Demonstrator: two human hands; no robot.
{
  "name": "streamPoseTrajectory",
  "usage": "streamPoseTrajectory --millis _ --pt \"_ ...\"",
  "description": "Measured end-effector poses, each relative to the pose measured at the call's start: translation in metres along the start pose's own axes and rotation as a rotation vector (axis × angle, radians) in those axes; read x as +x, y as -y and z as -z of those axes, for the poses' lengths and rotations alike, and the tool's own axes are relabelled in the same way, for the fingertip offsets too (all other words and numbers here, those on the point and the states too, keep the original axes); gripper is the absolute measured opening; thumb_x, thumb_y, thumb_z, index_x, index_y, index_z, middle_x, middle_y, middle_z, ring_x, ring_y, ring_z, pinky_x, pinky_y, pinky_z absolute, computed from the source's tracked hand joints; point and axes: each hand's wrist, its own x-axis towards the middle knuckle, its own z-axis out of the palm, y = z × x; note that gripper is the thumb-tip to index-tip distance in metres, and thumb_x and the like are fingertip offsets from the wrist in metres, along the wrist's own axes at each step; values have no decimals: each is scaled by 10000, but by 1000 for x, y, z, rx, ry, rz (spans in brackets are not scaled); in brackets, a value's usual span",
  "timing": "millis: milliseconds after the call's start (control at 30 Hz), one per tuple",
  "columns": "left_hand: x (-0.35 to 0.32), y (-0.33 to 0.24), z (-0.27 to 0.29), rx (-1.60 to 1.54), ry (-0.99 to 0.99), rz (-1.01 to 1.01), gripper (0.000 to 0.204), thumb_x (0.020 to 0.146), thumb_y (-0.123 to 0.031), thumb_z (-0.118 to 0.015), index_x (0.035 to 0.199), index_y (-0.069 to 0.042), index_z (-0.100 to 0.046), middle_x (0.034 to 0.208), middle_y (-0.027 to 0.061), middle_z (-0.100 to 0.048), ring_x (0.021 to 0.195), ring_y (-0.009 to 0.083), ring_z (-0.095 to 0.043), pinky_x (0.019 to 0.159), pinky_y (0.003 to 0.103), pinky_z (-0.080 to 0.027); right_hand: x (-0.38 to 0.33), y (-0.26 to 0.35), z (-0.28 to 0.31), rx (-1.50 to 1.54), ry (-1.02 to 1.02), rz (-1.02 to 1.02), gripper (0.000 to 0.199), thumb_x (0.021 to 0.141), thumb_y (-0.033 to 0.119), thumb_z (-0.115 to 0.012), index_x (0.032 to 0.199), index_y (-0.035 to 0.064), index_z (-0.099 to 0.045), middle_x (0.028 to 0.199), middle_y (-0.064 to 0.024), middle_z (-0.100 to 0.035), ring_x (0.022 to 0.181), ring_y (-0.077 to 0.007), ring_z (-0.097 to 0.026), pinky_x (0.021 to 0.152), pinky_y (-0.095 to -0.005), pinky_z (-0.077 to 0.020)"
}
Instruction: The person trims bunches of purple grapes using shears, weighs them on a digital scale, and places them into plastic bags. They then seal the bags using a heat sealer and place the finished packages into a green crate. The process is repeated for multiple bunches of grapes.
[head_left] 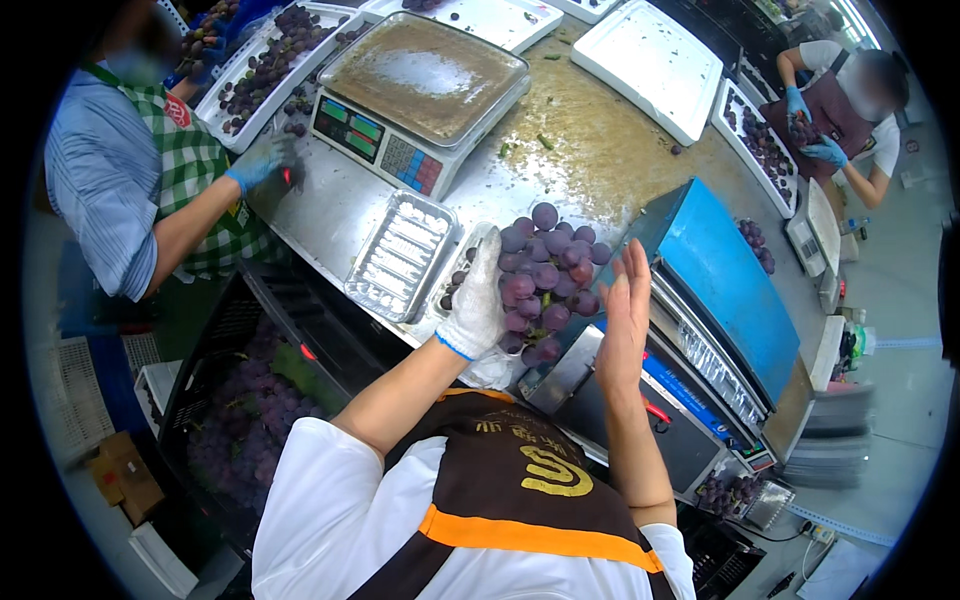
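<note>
A full bunch of purple grapes (548,275) is held up in front of my chest, above the near edge of the metal table. My left hand (476,305), in a white knit glove with a blue cuff edge, grips the bunch along its left side. Its fingertips point away from me, and some fingers are hidden by the fruit. My bare right hand (625,315) stands upright along the bunch's right side, fingers stretched out flat. Whether it touches the grapes is hard to tell. Just left of my glove lies a clear plastic tray (465,268) with some dark grapes in it.
Stacked clear trays (402,255) and a weighing scale (425,85) stand to the left. A blue-lidded machine (715,290) is close on the right. A black crate of grapes (255,415) sits at lower left. Co-workers in blue gloves work at left and far right, near white trays (650,70).
</note>
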Motion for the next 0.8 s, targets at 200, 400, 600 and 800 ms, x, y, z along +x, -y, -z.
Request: streamPoseTrajectory --millis 200,400,600,800 --pt "11 19 -5 113 -145 21 579 973 -544 -303 1320 -108 -459 1115 71 -577 905 165 -580 815 350 -512 14 -10 9 142 4 -176 631 966 442 -445 1434 45 -302 1360 -147 -422 1240 -242 -425 1047 -366 -326" --pt "10 19 -13 191 -208 87 574 980 -515 -323 1381 -109 -384 1250 98 -525 1055 193 -556 926 362 -465 18 -7 14 370 8 -261 545 958 377 -484 1352 8 -416 1316 -142 -487 1199 -237 -489 1025 -361 -373" --pt "-3 -4 -41 264 -95 36 548 997 -470 -314 1406 -108 -343 1349 124 -457 1239 220 -446 1075 384 -328 23 -19 19 764 137 -347 475 959 374 -462 1302 46 -481 1266 -133 -553 1138 -264 -561 975 -408 -455" --pt "-16 -10 -52 316 -154 -71 591 982 -526 -320 1369 -85 -394 1269 89 -518 1137 190 -510 1002 356 -396 24 -23 20 998 193 -416 449 983 351 -413 1316 54 -463 1295 -131 -535 1182 -266 -531 1015 -420 -425"
